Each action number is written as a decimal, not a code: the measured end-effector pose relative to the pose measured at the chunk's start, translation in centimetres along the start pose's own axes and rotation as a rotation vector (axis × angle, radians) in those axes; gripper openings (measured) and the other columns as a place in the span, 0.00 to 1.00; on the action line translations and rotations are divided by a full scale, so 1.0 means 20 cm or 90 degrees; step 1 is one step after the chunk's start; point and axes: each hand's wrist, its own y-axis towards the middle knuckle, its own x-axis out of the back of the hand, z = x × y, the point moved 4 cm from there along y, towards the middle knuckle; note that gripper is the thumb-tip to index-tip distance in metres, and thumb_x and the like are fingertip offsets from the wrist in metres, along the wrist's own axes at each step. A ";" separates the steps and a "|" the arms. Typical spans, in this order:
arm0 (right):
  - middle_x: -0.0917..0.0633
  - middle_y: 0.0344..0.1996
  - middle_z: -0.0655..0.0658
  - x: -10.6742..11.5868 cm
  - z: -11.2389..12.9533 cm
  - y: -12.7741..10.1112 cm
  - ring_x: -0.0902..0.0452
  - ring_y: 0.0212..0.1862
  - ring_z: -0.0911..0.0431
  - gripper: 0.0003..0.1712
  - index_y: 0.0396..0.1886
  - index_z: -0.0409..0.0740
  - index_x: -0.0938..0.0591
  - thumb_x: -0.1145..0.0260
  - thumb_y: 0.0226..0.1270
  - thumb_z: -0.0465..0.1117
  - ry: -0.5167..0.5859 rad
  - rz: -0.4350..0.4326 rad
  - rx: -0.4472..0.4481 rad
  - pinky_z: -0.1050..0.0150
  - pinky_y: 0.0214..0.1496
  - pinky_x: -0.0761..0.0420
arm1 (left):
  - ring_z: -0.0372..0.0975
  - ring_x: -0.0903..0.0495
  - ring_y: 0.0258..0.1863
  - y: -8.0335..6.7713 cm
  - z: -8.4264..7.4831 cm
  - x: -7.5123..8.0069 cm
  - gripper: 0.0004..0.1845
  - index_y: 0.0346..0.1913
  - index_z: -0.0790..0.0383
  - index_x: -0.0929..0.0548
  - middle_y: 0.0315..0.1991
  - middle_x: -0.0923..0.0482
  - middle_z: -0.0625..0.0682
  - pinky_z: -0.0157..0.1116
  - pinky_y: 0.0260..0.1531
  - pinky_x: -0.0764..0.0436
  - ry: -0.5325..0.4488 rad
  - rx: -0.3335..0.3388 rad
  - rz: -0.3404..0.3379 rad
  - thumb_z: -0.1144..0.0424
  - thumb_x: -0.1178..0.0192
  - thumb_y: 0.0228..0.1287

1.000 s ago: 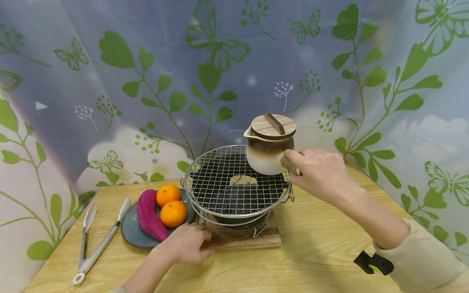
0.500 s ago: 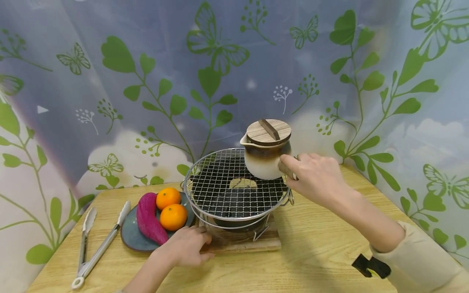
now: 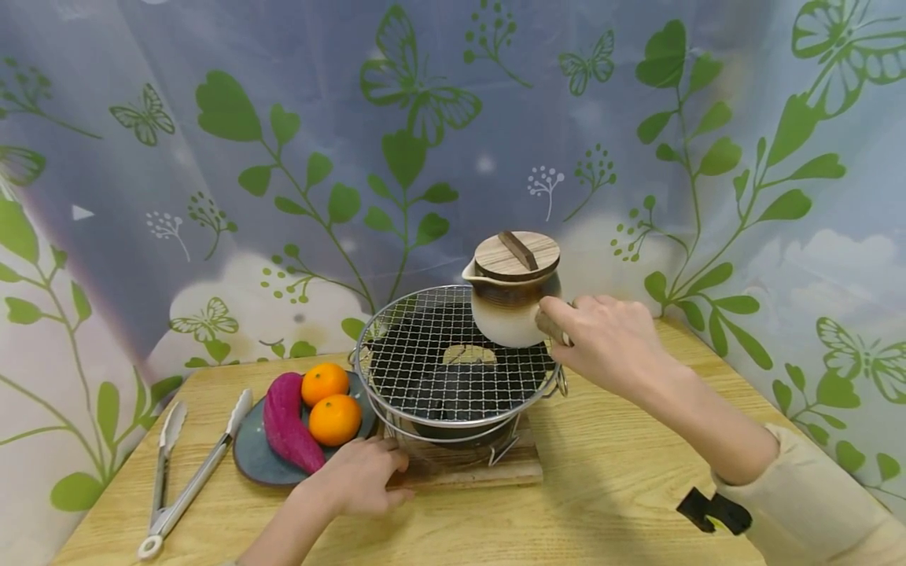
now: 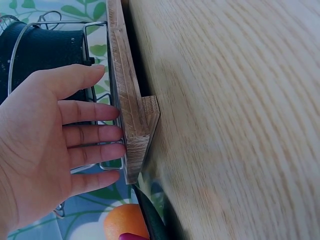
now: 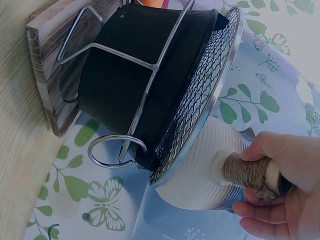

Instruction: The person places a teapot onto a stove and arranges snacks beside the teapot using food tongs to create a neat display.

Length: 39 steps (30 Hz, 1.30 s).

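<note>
On the wire grill (image 3: pixel 453 354) | right hand (image 3: pixel 609 342) grips pot (image 3: pixel 511 303) by its rope-wrapped handle (image 5: pixel 246 171) | left hand (image 3: pixel 361 474), fingers straight, presses wooden base (image 4: pixel 131 105) | plate (image 3: pixel 258 460) just beside left hand

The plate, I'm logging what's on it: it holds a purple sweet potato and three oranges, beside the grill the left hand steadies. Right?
Not quite. The plate holds the purple sweet potato and two oranges, not three; the head view shows this. The rest stands: it sits beside the grill, and the left hand rests flat against the grill's wooden base.
</note>
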 end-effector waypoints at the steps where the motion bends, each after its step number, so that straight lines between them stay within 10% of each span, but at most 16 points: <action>1: 0.32 0.13 0.50 0.00 0.00 0.00 0.38 0.15 0.56 0.13 0.32 0.49 0.29 0.34 0.47 0.39 -0.001 0.004 -0.001 0.63 0.12 0.41 | 0.42 0.26 0.30 0.00 0.00 0.00 0.14 0.23 0.52 0.24 0.28 0.27 0.44 0.37 0.29 0.28 -0.001 0.000 0.000 0.46 0.39 0.52; 39: 0.33 0.13 0.51 0.01 0.02 0.05 0.38 0.17 0.55 0.13 0.27 0.49 0.32 0.34 0.49 0.40 0.023 0.089 -0.028 0.63 0.14 0.39 | 0.42 0.26 0.32 0.00 0.00 0.00 0.13 0.22 0.51 0.25 0.29 0.27 0.44 0.38 0.34 0.27 -0.014 -0.005 0.001 0.47 0.39 0.52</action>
